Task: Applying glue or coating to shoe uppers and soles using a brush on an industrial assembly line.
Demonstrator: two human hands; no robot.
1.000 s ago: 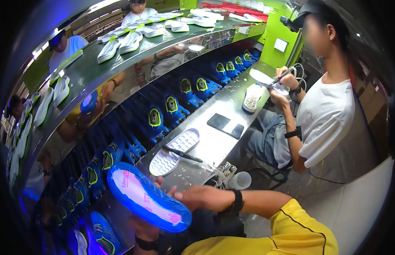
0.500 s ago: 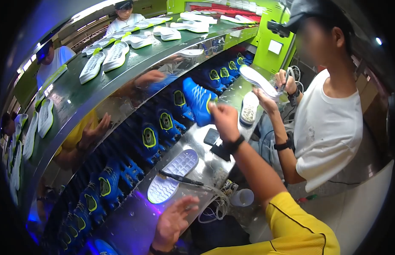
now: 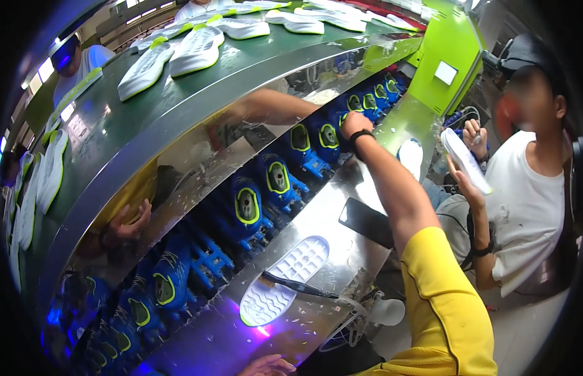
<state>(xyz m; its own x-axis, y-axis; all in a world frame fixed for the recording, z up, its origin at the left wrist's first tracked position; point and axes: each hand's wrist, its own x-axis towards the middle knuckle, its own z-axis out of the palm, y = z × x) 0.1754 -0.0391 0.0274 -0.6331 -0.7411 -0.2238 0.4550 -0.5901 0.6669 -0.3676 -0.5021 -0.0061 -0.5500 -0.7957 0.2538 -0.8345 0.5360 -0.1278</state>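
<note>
My right hand [image 3: 354, 124], with a black band at the wrist, is stretched far out to the row of blue shoes with lime openings [image 3: 279, 178] on the lower belt. Its fingers are closed on a blue shoe [image 3: 337, 123] at the far end of that row. My left hand [image 3: 266, 365] lies low at the near edge of the steel counter [image 3: 341, 188], fingers apart and holding nothing. A white sole [image 3: 285, 279] lies tread up on the counter with a thin black tool [image 3: 298, 286] across it.
A black phone [image 3: 365, 221] and a second white sole [image 3: 409, 153] lie on the counter. White soles with lime edges [image 3: 197, 47] ride the upper green belt. At the right a seated person holds a white sole [image 3: 465, 160]. A lime machine housing [image 3: 448, 59] stands behind.
A second ago both hands held a blue shoe sole up near my body. My right hand carried it out to the far end of the row; my left hand dropped to the counter edge.
</note>
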